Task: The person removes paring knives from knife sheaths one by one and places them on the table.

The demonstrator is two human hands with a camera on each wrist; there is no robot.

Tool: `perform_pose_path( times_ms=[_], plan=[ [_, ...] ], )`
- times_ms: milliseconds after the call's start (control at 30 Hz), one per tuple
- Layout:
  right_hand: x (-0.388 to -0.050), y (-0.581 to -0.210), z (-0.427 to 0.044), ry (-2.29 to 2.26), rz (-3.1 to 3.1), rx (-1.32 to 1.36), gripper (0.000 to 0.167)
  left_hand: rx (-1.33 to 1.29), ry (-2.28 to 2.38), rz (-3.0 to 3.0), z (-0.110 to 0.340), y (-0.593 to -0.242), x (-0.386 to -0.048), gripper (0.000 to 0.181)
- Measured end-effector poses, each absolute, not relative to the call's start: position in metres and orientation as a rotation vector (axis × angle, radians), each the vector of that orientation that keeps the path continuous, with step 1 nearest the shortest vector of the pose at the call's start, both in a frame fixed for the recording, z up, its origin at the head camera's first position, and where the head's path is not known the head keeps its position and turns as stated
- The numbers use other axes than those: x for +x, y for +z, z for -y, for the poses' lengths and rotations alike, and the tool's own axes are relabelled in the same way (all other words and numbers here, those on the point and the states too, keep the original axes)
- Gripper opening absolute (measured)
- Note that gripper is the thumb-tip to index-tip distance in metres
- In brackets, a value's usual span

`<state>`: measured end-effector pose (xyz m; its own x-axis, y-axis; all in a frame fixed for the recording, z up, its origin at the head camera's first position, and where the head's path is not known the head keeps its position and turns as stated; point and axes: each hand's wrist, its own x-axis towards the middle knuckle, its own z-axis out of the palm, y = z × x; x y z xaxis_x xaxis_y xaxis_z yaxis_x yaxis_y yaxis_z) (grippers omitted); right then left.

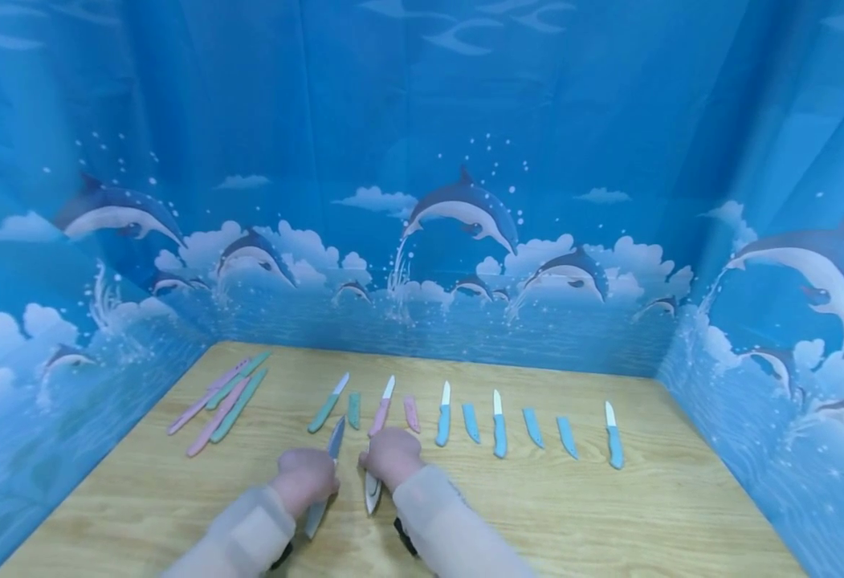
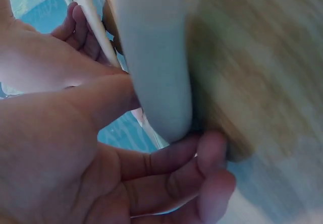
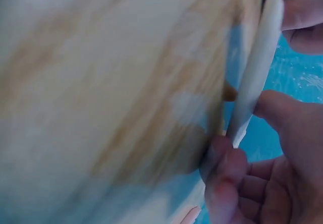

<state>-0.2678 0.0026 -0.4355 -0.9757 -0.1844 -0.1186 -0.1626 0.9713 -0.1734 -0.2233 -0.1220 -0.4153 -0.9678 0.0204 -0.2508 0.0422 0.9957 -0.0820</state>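
My left hand (image 1: 307, 478) grips a knife by its pale handle (image 2: 159, 67), low over the wooden table. In the head view its grey blade (image 1: 336, 437) points away from me. Just to the right, my right hand (image 1: 394, 456) pinches a whitish, pointed piece (image 1: 373, 491) that looks like a knife sheath, its tip toward me. The right wrist view shows this slim piece (image 3: 256, 67) between thumb and fingers. Knife and sheath are apart. Beyond the hands lie a green knife (image 1: 326, 408), a green sheath (image 1: 353, 409), a pink knife (image 1: 381, 413) and a pink sheath (image 1: 410, 413).
Farther right on the table (image 1: 537, 514) lie blue knives, one at the far right (image 1: 614, 441), and blue sheaths (image 1: 567, 437). Several pink and green knives (image 1: 237, 409), apparently sheathed, overlap at the left. A dolphin-print curtain (image 1: 393, 160) encloses the back and sides.
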Motion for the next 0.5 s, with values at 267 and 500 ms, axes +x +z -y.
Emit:
perform_pose_path(
  times_ms=[267, 500],
  plan=[
    [-0.2628, -0.4315, 0.0004, -0.099, -2.943, -0.286, 0.052, 0.067, -0.18, -2.875, 0.1225, -0.4117, -0.2255, 0.045],
    [-0.2587, -0.4294, 0.0012, -0.055, -2.912, -0.352, 0.044, 0.057, -0.194, -2.877, 0.1249, -0.4125, -0.2251, 0.051]
  ],
)
